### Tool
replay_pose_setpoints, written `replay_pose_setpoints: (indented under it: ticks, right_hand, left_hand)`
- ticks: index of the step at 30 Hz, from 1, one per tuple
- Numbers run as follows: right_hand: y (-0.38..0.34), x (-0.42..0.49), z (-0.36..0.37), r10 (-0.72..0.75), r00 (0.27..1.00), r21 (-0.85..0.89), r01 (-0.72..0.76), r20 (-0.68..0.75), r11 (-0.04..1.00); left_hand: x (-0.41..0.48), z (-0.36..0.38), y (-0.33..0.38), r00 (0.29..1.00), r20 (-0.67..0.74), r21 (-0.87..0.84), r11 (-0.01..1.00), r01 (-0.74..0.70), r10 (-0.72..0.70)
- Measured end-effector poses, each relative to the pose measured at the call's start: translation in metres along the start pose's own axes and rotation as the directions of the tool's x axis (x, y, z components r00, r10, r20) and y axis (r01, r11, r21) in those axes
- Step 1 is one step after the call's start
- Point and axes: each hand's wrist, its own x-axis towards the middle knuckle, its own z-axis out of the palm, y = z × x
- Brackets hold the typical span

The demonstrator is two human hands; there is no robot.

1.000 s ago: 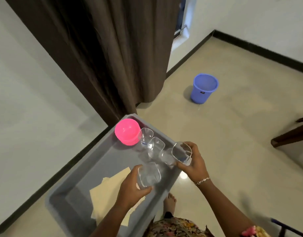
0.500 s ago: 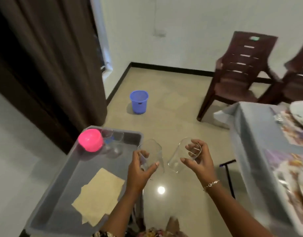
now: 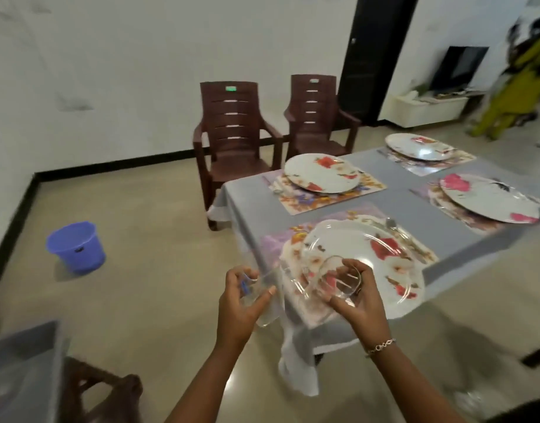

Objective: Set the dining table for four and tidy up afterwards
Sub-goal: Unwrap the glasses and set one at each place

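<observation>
My left hand [image 3: 238,303] grips a clear glass [image 3: 264,293] just off the near left corner of the dining table [image 3: 394,209]. My right hand [image 3: 358,296] grips a second clear glass [image 3: 334,277] over the nearest floral plate [image 3: 363,261]. The table has a grey cloth and several floral placemats, each with a floral plate: one at the far left [image 3: 322,173], one at the far right [image 3: 420,146], one at the right [image 3: 488,196]. A spoon [image 3: 397,227] lies beside the nearest plate.
Two brown plastic chairs [image 3: 232,132] [image 3: 316,112] stand behind the table by the wall. A blue bucket [image 3: 76,247] sits on the floor at left. The grey tray [image 3: 21,370] is at the lower left on a stool. A person in yellow-green [image 3: 513,87] stands at far right.
I lifted two glasses out of the grey tray and turned right. The tray has slid to the lower left and the set table now fills the view, with both glasses near its corner.
</observation>
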Motion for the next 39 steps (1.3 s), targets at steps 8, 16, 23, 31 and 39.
replay_pose_setpoints:
  ticks: [8,16,23,31,39]
  right_hand:
    - [0.039,0.035,-0.168,0.043,0.989,-0.087,-0.056,-0.144,0.995]
    - [0.065,0.099,-0.237,0.059,0.976,-0.093,-0.080,-0.208,0.992]
    - [0.085,0.195,-0.237,0.062,0.981,-0.172,-0.094,-0.183,0.981]
    - [0.116,0.307,-0.204,0.094,0.990,-0.266,-0.120,-0.108,0.957]
    - [0.157,0.355,-0.173,0.167,0.979,-0.379,-0.201,-0.121,0.903]
  left_hand:
    - [0.033,0.164,0.028,0.998,0.049,-0.004,0.999,-0.043,0.043]
    - [0.075,0.229,0.035,0.998,0.025,0.034,0.998,-0.052,0.051]
    - [0.137,0.264,0.030,0.998,-0.032,0.055,0.998,-0.044,0.046]
    - [0.200,0.290,0.012,1.000,-0.027,0.060,0.998,-0.014,0.016]
    - [0.236,0.302,-0.010,0.997,-0.061,0.032,0.999,0.042,-0.040]
